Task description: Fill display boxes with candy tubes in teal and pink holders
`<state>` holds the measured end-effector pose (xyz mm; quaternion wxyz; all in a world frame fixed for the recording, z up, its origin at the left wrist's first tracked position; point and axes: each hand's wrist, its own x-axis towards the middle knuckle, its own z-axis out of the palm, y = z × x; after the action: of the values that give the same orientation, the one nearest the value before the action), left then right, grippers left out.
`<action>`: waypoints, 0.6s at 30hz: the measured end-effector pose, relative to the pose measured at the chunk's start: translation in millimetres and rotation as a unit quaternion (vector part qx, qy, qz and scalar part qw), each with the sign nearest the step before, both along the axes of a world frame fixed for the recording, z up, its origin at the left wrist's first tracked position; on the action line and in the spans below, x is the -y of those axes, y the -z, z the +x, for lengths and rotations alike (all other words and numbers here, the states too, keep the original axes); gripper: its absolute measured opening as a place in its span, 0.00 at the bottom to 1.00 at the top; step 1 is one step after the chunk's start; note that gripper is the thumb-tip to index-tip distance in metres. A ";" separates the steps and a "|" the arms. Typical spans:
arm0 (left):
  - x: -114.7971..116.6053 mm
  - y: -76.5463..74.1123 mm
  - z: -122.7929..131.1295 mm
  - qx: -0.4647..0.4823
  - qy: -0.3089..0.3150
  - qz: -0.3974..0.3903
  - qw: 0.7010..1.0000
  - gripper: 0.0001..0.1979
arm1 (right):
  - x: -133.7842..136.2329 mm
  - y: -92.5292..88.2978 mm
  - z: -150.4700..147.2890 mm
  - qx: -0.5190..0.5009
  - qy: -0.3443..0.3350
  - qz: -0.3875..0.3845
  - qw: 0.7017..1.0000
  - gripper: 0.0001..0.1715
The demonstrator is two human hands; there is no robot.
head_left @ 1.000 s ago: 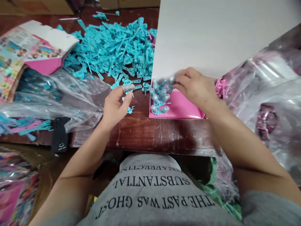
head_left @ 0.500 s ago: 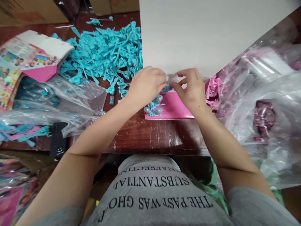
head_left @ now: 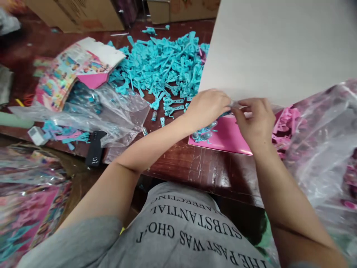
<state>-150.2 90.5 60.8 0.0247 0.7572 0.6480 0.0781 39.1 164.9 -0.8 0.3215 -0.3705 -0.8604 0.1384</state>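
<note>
Fingertips of both hands pinched tight on the top of the clear packet of teal pieces (head_left: 205, 133). The left hand (head_left: 208, 108) has crossed over to join the right hand (head_left: 255, 121), the packet lying on the pink card (head_left: 225, 137).

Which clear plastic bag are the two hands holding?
The small bag of teal pieces over the pink card, pinched between left hand and right hand; the left bag and right bag lie untouched.
</note>
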 end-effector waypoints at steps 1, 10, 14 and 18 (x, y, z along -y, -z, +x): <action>4.5 1.0 -2.2 0.008 0.004 0.008 1.000 0.17 | 0.2 1.8 1.5 0.003 -0.001 -0.003 1.000 0.15; -9.1 10.7 -14.8 0.060 -0.040 0.052 0.996 0.16 | 4.3 -7.4 -8.1 0.047 0.046 -0.031 0.997 0.14; -20.7 10.9 -8.2 0.041 -0.065 0.025 0.997 0.14 | 5.9 -3.5 -15.8 0.057 0.051 -0.040 0.996 0.14; -9.8 3.9 -0.8 0.037 -0.064 0.019 0.997 0.16 | 3.4 1.5 -10.6 0.062 0.023 -0.038 0.997 0.16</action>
<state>-151.0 100.3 56.9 0.0293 0.7111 0.6923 0.1192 28.5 161.5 -2.2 0.2562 -0.4097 -0.8641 0.1409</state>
